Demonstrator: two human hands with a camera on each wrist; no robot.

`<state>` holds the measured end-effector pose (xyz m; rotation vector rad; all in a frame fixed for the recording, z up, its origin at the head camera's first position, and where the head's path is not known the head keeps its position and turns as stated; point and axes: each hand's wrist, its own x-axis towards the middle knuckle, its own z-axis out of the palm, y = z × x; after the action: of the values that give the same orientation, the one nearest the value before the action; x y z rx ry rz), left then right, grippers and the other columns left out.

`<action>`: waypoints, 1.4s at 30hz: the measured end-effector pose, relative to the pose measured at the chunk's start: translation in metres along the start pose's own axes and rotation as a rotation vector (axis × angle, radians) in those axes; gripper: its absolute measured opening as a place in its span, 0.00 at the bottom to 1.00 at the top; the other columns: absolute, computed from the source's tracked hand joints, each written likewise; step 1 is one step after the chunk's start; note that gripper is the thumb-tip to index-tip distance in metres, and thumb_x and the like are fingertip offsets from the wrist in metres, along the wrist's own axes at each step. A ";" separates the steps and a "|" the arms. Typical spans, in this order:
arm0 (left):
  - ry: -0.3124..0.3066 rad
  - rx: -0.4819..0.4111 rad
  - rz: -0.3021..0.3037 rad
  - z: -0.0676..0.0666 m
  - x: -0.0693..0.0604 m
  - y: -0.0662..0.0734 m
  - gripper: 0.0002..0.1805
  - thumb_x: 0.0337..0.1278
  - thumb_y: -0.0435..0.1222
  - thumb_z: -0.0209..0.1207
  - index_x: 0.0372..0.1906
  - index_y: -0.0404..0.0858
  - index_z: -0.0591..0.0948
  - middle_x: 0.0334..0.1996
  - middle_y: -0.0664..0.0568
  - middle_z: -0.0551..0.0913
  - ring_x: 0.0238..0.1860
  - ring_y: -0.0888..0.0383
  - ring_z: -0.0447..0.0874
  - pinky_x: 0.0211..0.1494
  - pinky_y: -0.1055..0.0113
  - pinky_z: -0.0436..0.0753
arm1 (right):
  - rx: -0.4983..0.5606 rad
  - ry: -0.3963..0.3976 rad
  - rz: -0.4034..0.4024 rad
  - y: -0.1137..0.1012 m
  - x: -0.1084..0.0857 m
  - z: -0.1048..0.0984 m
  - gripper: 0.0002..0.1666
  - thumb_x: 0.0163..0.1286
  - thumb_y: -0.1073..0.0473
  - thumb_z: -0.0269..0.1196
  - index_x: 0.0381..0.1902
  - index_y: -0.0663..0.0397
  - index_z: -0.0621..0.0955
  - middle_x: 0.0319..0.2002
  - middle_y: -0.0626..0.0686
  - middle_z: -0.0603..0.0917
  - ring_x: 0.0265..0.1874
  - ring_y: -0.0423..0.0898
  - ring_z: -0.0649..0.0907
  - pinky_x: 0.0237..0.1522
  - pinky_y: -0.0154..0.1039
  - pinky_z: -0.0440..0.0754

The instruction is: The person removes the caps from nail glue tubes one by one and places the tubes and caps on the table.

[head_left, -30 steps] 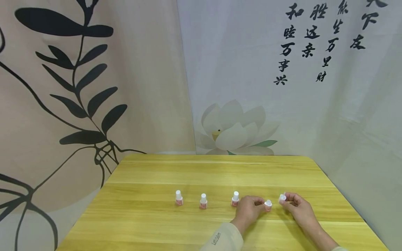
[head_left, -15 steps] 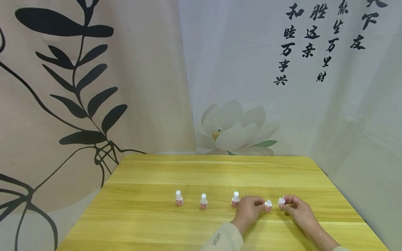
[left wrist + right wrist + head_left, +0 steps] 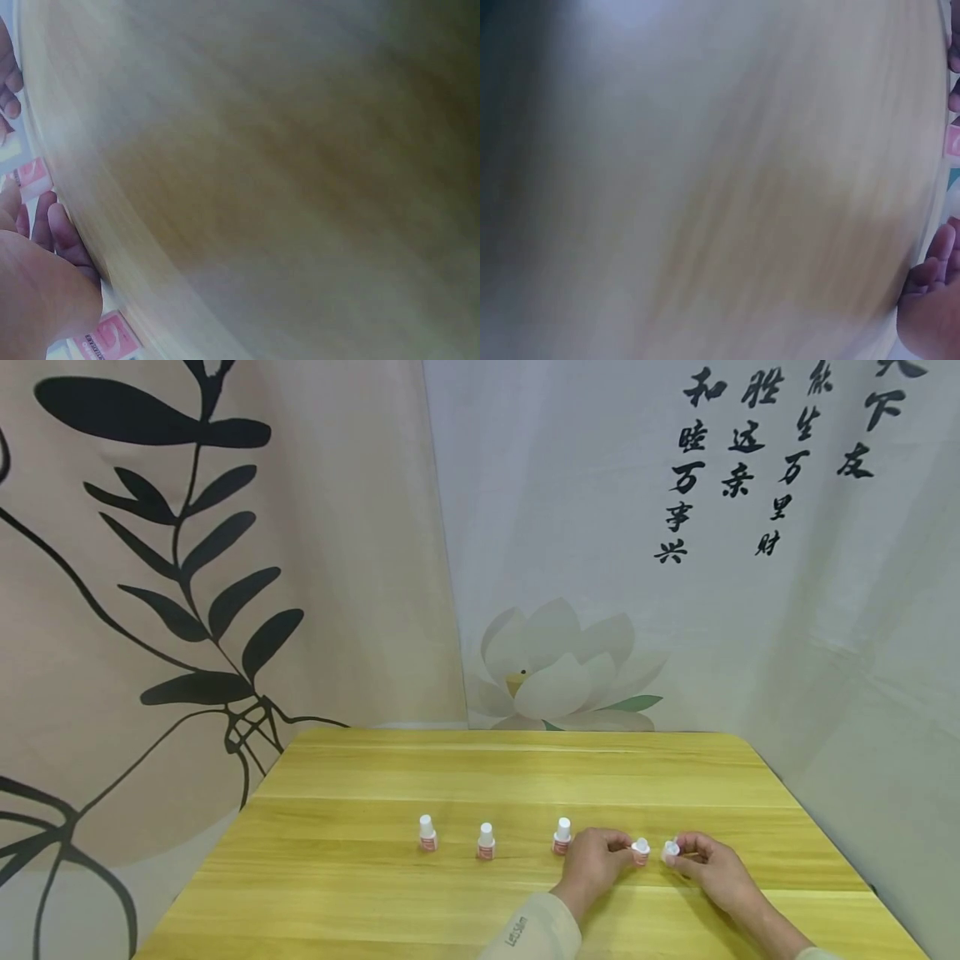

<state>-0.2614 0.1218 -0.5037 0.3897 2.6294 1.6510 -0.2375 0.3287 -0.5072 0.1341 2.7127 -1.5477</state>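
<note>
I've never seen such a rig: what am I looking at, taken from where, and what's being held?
There is no machine here, just a person's bare left hand and right hand. The wide view comes from a camera worn on the head; the other two come from one on each wrist and mostly show, blurred, the yellow wood-grain table. On it stand three small bottles with white caps and pink labels. The left hand holds a similar fourth bottle; the right hand pinches a small white piece, perhaps a cap.
</note>
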 end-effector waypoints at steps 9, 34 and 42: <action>-0.011 -0.019 -0.023 0.002 0.001 -0.002 0.06 0.45 0.43 0.74 0.28 0.50 0.88 0.25 0.70 0.84 0.30 0.72 0.76 0.45 0.70 0.74 | -0.071 -0.036 -0.038 0.003 0.000 0.000 0.21 0.66 0.55 0.69 0.48 0.64 0.79 0.41 0.51 0.83 0.38 0.43 0.78 0.38 0.34 0.77; -0.007 0.012 -0.005 0.001 -0.001 -0.001 0.06 0.47 0.44 0.74 0.31 0.51 0.88 0.22 0.69 0.83 0.27 0.72 0.75 0.38 0.73 0.74 | -0.095 -0.032 -0.064 0.003 0.000 0.001 0.28 0.60 0.61 0.72 0.54 0.71 0.77 0.39 0.53 0.82 0.36 0.45 0.80 0.36 0.34 0.78; -0.010 0.041 -0.033 0.002 0.000 -0.001 0.15 0.47 0.45 0.74 0.41 0.47 0.88 0.23 0.69 0.83 0.27 0.71 0.77 0.39 0.71 0.77 | -0.096 -0.037 -0.045 0.003 0.001 0.000 0.30 0.61 0.60 0.72 0.57 0.71 0.76 0.40 0.53 0.82 0.38 0.46 0.80 0.36 0.34 0.79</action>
<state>-0.2613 0.1232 -0.5050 0.3522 2.6510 1.5834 -0.2377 0.3299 -0.5098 0.0435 2.7731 -1.4121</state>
